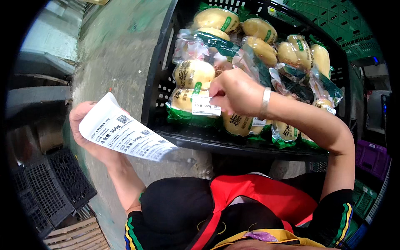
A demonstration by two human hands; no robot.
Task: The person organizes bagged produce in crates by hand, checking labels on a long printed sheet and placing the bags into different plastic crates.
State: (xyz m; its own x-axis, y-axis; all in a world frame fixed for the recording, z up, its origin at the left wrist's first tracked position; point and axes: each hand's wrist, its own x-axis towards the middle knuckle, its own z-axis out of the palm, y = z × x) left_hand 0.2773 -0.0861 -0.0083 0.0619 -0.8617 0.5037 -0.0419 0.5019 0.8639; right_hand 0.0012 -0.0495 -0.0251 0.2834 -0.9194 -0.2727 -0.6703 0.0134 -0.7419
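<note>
My left hand (89, 131) holds a curled strip of printed white labels (125, 134) left of a black plastic crate (156, 78). Over the crate's near left part is my right hand (236, 92), its fingers at the edge of a white printed label (206, 105). That label lies against a clear plastic bag of pale yellow potatoes (190, 75) with a green base. Several similar bags of potatoes (262, 51) fill the crate. Another bag at the near right (323, 101) bears a white label (330, 110). Whether the label at my right fingertips is fully stuck down, I cannot tell.
Green perforated crates (337, 18) stand behind the black crate. At the right are a purple crate (372, 157) and a green crate (364, 197). Dark crates (56, 184) and a slatted wooden pallet (78, 234) lie at the lower left, beyond the stained concrete floor (122, 56).
</note>
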